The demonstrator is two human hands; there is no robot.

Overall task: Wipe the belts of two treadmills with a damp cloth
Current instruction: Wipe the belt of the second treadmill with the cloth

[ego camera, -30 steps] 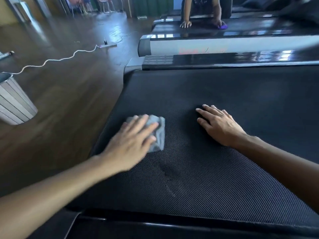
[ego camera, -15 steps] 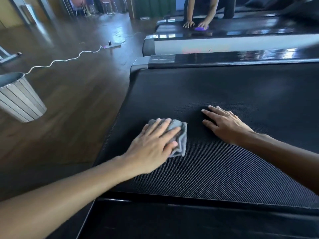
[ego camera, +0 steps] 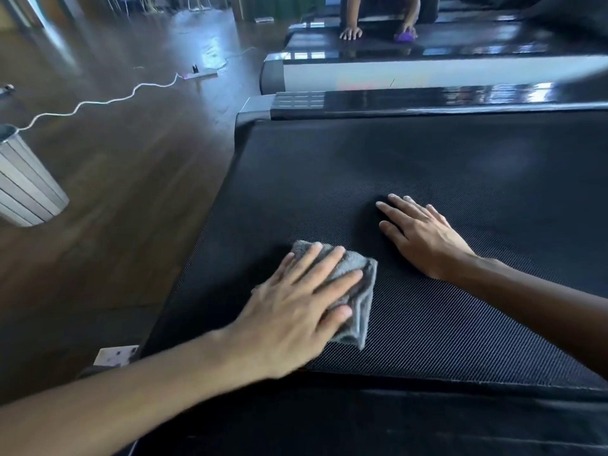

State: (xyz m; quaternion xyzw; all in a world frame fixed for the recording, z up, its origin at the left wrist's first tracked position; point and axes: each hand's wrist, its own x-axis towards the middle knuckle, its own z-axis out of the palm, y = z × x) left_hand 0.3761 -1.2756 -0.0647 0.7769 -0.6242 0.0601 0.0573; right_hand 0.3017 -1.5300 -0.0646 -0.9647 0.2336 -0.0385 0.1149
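Note:
A black textured treadmill belt [ego camera: 411, 166] fills the middle of the head view. A folded grey cloth [ego camera: 360, 291] lies on its near left part, and my left hand [ego camera: 302, 311] presses flat on top of it with fingers spread, covering most of it. My right hand [ego camera: 422, 236] rests palm down on the bare belt just to the right of the cloth, holding nothing. A second treadmill [ego camera: 427, 44] stands behind, past a glossy side rail.
Another person's hands [ego camera: 350, 32] and a purple cloth [ego camera: 405, 36] are on the far treadmill. A ribbed grey bin [ego camera: 24, 189] stands on the brown wooden floor at the left. A white cable [ego camera: 98, 103] runs to a power strip [ego camera: 200, 74].
My left hand has slid the cloth to the right and toward the belt's near edge. The right hand has stayed planted. The view has shifted so the belt's near edge shows.

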